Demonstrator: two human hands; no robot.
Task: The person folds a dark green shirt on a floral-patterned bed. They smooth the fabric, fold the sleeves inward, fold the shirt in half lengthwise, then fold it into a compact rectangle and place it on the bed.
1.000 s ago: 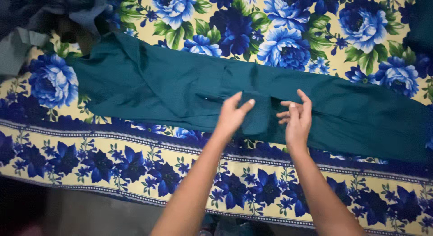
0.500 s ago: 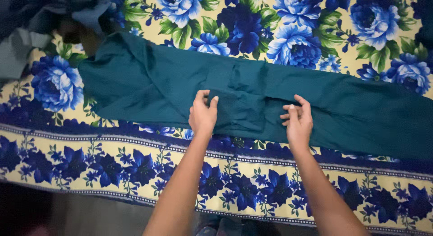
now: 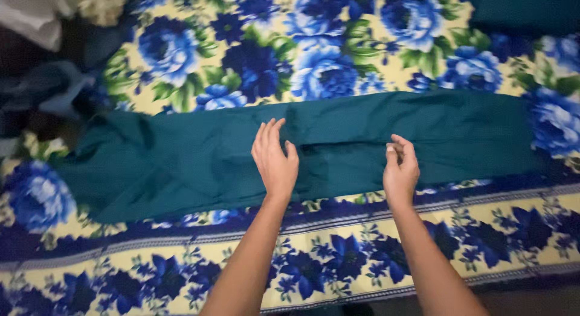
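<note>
Across the flowered bedsheet (image 3: pixel 338 68) lies a long teal cloth (image 3: pixel 181 165), stretched left to right. Left hand (image 3: pixel 275 159) rests flat on its middle, fingers straight and spread, gripping nothing. Right hand (image 3: pixel 400 168) sits at the near edge, fingers curled, seemingly pinching the fabric.

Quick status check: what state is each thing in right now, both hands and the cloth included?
Teal garment: spread out long and flat across the bedsheet, slightly creased.
Left hand: open, fingers straight, palm down on the garment's middle.
Right hand: fingers curled at the garment's lower edge; whether it pinches the cloth is unclear.
Floral bedsheet: laid flat under the garment.
Dark clothes: bunched in a heap.
</note>
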